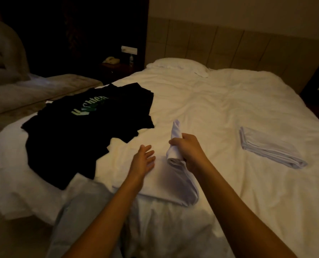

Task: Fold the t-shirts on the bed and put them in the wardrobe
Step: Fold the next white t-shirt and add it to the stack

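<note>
Mid-fold on a white t-shirt (pixel 166 183) at the near edge of the bed (pixel 220 101). Right hand (pixel 187 148) grips a bunched-up end of it, fingers curled round the cloth & lifted off the bedding, the gathered bit sticking up past the knuckles; rest of the shirt lies flat under and in front of both forearms. Left hand (pixel 143 159) lies flat on the shirt's left part, fingers straight & slightly spread, prob. pinning it down while the other end gets brought over. Progress, judging by layout: one pale garment (pixel 270 148) already folded into a neat rectangle, sitting to the right on the bed, well apart from the working spot, so approx. one done. The white one in hand is partway, narrowed lengthwise it seems, w/ the final fold not yet laid. Black t-shirt (pixel 84 127) w/ green-white lettering spread loose on the left side of the bed, maybe more than one dark piece there, can't tell. Another light cloth (pixel 84 202) hangs off the near edge, unclear if it's a shirt. Wardrobe not in view, so nothing looks stowed yet; folding the rest & all the putting-away remain.
</note>
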Demonstrator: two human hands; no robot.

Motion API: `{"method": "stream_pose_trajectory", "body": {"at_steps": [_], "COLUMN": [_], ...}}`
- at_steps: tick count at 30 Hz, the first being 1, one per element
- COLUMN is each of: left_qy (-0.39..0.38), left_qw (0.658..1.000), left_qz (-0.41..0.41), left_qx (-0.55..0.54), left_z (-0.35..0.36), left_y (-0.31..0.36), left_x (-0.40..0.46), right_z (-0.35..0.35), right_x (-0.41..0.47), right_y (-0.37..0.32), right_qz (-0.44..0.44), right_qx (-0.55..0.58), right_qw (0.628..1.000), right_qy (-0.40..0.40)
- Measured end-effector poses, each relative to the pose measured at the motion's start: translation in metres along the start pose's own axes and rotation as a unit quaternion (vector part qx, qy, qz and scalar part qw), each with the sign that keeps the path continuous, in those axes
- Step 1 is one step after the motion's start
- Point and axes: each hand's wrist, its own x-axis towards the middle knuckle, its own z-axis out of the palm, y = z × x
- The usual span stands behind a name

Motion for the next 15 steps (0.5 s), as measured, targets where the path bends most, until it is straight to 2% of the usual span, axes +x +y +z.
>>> {"method": "stream_pose_trajectory", "body": {"at_steps": [4,11,15], "left_qy": [0.042,0.011,0.001], "left_qw": [0.999,0.994,0.993], "left_qz": [0.004,-0.081,-0.107], "left_qx": [0.008,-0.070,-0.046], "left_z": [-0.046,-0.081,-0.091], "left_y": [0.002,0.001,0.002], "left_x": [0.008,0.011,0.019], "right_z": [0.044,0.113,0.120], "right_x": [0.004,0.005,-0.005], "right_y": [0.008,0.031,0.040], "right_qz": [0.001,0.028,0.026], "right_qx": [-0.054,-0.106,-0.145], "right_qw": [0.998,0.989,0.977], "right_qy": [-0.034,-0.095,-0.155]}}
